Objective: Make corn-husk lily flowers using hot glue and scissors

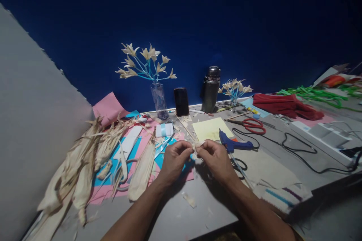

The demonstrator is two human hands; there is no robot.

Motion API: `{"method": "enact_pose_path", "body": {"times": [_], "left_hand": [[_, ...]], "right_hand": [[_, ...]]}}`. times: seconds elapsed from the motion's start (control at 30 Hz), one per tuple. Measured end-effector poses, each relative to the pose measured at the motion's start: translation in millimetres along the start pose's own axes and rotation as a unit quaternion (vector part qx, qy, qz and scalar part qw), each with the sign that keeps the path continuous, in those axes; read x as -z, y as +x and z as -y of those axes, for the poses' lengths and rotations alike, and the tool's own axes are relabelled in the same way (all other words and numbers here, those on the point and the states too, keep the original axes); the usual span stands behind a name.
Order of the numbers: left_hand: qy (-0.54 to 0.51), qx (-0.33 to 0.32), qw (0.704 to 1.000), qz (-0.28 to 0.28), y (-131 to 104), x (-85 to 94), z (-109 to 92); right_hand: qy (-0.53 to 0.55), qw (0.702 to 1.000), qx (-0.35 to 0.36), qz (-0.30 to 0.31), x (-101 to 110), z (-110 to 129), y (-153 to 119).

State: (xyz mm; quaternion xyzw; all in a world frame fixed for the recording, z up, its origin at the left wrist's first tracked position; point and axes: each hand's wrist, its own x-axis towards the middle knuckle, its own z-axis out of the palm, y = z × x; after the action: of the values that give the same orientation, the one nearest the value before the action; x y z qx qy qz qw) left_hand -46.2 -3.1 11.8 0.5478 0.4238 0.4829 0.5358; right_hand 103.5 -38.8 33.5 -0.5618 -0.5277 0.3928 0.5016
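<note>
Pale piece (pixel 199 144) pinched by the left hand (pixel 175 158) and right hand (pixel 216 158)
It is best held lightly and turned slowly, so that tearing is avoided.

Small pale piece (pixel 198 144) between hands (pixel 177 157)

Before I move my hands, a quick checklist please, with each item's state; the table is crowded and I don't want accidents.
1. Pale piece held by both the left hand and right hand: ok, fingers pinched at it.
2. Glue gun clear of the yellow paper: not ok, its nozzle end overlaps the sheet in this view.
3. Glue gun cool: cannot tell.
4. Red-handled scissors away from the fingers: ok, they lie beyond the glue gun.
5. Bottle upright: ok, it stands near the wall.
</note>
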Motion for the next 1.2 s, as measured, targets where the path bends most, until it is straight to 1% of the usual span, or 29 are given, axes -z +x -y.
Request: {"method": "enact_pose_path", "body": {"times": [0.07,0.2,0.3,0.4,0.5,0.6,0.67,0.73,0.8,0.87,0.9,0.93,1.0,1.07,1.13,1.2], "left_hand": [[-0.027,0.012,1.0,0.001,0.1,-0.2,1.9],[-0.095,0.061,0.994,-0.006,1.1,0.2,1.5],[-0.127,0.065,0.99,0.014,3.0,0.8,1.2],[-0.141,0.044,0.989,0.025,5.2,1.8,2.7],[-0.15,0.04,0.988,0.019,7.0,3.7,5.0],[-0.135,0.044,0.99,-0.009,8.6,6.5,7.1],[-0.119,0.04,0.992,-0.022,9.6,8.0,8.5],[-0.116,0.036,0.993,-0.005,10.3,8.8,9.9],[-0.129,0.04,0.991,0.025,10.6,8.7,11.1],[-0.145,0.055,0.987,0.044,10.3,7.9,11.4],[-0.15,0.065,0.985,0.051,10.1,7.5,11.2],[-0.155,0.073,0.984,0.058,9.7,7.2,10.8],[-0.163,0.086,0.98,0.076,9.1,6.6,9.8],[-0.171,0.093,0.977,0.091,8.3,6.2,9.3],[-0.174,0.099,0.975,0.096,7.6,5.9,9.7],[-0.176,0.108,0.975,0.086,7.2,5.9,11.2]], "right_hand": [[0.021,1.0,-0.002,0.009,-0.2,2.5,-0.3],[0.042,0.999,0.007,0.035,-0.2,1.9,-2.0],[0.033,0.999,0.02,0.035,1.7,-0.5,-5.3],[-0.004,0.999,0.023,0.036,8.9,1.4,-11.4],[-0.059,0.995,0.041,0.073,23.4,9.4,-16.4],[-0.131,0.977,0.095,0.139,39.9,20.0,-11.7],[-0.179,0.96,0.14,0.163,47.2,25.5,-1.5],[-0.207,0.949,0.189,0.142,49.1,28.0,12.0],[-0.212,0.941,0.245,0.097,46.2,27.3,25.1],[-0.199,0.938,0.274,0.07,40.5,23.6,35.2],[-0.187,0.943,0.269,0.067,37.5,20.8,38.9],[-0.17,0.951,0.25,0.07,34.7,17.6,41.9],[-0.116,0.972,0.182,0.088,30.4,10.5,46.0],[-0.045,0.985,0.111,0.126,27.8,3.7,48.4],[0.011,0.984,0.052,0.169,26.4,-1.1,49.3],[0.034,0.98,0.011,0.198,25.4,-3.1,48.9]]}}
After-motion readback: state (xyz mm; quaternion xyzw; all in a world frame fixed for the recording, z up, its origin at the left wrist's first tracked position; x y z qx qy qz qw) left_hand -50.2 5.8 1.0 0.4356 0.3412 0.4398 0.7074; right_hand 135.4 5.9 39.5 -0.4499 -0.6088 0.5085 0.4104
